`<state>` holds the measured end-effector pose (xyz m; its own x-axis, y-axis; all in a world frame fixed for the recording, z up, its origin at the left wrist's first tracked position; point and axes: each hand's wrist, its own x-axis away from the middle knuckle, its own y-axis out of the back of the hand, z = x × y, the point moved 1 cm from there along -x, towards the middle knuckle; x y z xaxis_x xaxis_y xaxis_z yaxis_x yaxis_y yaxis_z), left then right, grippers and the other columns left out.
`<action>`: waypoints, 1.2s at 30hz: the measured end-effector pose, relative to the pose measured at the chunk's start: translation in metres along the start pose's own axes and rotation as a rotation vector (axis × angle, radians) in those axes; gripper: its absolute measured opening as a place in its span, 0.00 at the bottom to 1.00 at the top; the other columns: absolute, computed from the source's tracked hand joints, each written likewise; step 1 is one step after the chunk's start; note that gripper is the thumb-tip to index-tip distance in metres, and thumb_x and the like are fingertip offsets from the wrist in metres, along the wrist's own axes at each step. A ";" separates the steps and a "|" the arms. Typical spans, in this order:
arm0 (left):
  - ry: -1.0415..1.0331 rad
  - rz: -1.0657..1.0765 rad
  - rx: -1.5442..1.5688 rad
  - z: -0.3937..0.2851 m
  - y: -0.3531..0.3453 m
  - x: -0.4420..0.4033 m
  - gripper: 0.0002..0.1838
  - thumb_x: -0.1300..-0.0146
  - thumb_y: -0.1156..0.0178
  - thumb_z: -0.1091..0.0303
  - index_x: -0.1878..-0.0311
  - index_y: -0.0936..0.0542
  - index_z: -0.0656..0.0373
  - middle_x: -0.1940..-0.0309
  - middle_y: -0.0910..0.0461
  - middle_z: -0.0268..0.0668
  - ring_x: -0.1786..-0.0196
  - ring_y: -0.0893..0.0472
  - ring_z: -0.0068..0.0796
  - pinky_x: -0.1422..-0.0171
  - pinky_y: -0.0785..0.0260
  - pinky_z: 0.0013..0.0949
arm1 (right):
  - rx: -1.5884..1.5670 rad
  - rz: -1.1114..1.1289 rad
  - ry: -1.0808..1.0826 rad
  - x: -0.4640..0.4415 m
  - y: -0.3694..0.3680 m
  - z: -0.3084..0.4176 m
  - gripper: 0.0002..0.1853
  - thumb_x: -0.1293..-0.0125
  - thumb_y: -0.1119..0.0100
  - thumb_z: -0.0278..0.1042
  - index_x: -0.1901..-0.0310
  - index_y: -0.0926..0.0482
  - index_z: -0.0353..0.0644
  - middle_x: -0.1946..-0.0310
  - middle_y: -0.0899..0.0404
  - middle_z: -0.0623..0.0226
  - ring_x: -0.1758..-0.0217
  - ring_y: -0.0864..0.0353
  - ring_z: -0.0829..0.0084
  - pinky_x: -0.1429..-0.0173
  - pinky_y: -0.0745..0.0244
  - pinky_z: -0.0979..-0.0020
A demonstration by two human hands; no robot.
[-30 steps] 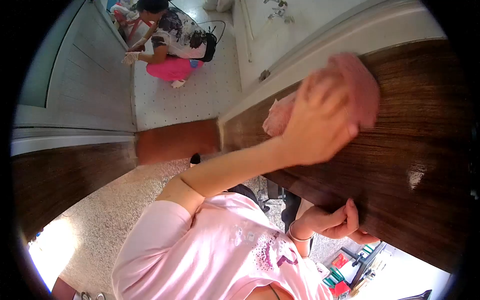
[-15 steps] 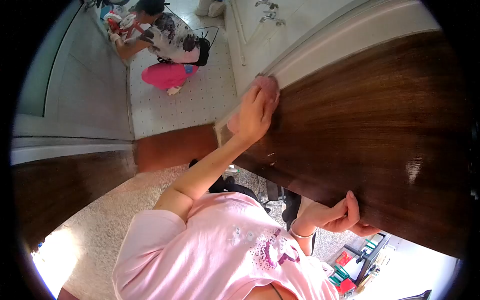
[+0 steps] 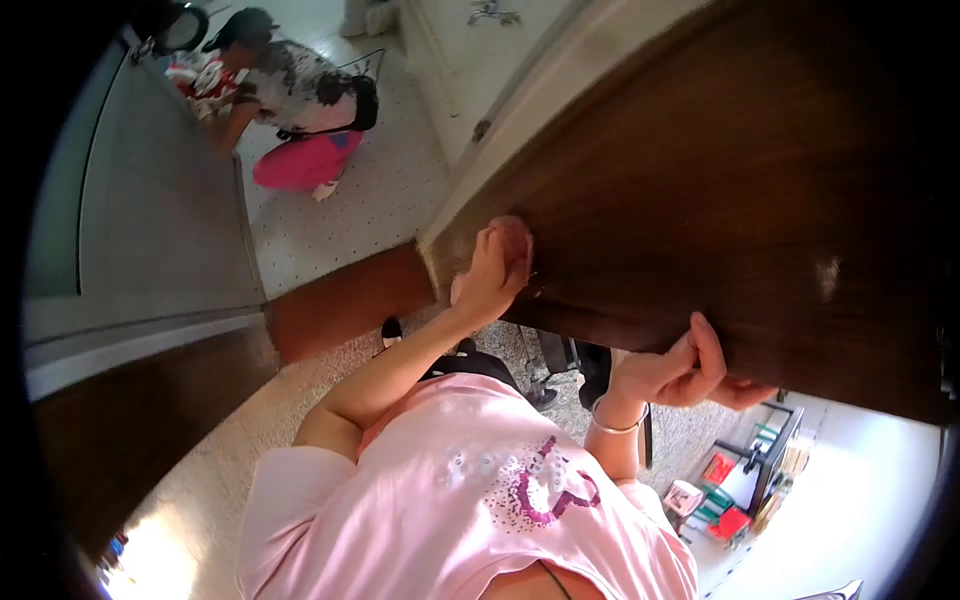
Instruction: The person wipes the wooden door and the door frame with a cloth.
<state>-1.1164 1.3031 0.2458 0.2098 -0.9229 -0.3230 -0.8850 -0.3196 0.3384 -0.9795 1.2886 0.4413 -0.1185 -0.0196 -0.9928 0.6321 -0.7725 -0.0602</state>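
My left hand (image 3: 484,282) is closed around a folded pink cloth (image 3: 514,242), pressing it against the dark brown wooden door (image 3: 700,210) near its left end. Part of the cloth is hidden behind my fingers. My right hand (image 3: 675,370), with a bracelet on the wrist, grips the door's near edge. One of its digits points up along the brown surface, and the others curl at the edge.
Beyond a reddish-brown threshold (image 3: 350,300), another person (image 3: 305,95) crouches on a tiled floor. A tap (image 3: 493,13) is on the wall there. A rack with red and green items (image 3: 745,480) stands at lower right.
My left hand and the cloth have moved down from the pale frame strip onto the brown wood. My right hand stays at the edge. The view has shifted.
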 end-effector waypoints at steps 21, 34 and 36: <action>0.167 0.522 0.656 -0.058 0.074 0.063 0.32 0.30 0.46 0.57 0.33 0.46 0.67 0.37 0.40 0.46 0.33 0.40 0.34 0.28 0.50 0.37 | -0.115 0.845 -0.894 0.161 0.096 0.090 0.43 0.45 0.39 0.21 0.28 0.48 0.40 0.31 0.45 0.51 0.27 0.43 0.54 0.29 0.39 0.59; -0.615 0.917 0.042 -0.112 0.119 0.004 0.13 0.38 0.40 0.60 0.60 0.19 0.61 0.61 0.19 0.43 0.56 0.20 0.45 0.46 0.32 0.46 | -0.443 0.416 -1.531 0.182 0.145 0.136 0.30 0.37 0.46 0.17 0.33 0.40 0.39 0.42 0.30 0.63 0.39 0.30 0.74 0.35 0.34 0.71; -0.670 0.630 0.030 -0.117 0.127 -0.040 0.16 0.41 0.38 0.69 0.48 0.21 0.57 0.44 0.23 0.43 0.38 0.27 0.45 0.32 0.37 0.44 | -0.403 0.397 -1.521 0.177 0.142 0.134 0.27 0.38 0.46 0.17 0.36 0.36 0.39 0.45 0.28 0.66 0.42 0.29 0.75 0.38 0.32 0.72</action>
<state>-1.1888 1.2743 0.4051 -0.5911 -0.6043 -0.5343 -0.7664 0.2142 0.6056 -1.0134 1.0903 0.2714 -0.3606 -0.9315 0.0483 0.9257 -0.3637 -0.1039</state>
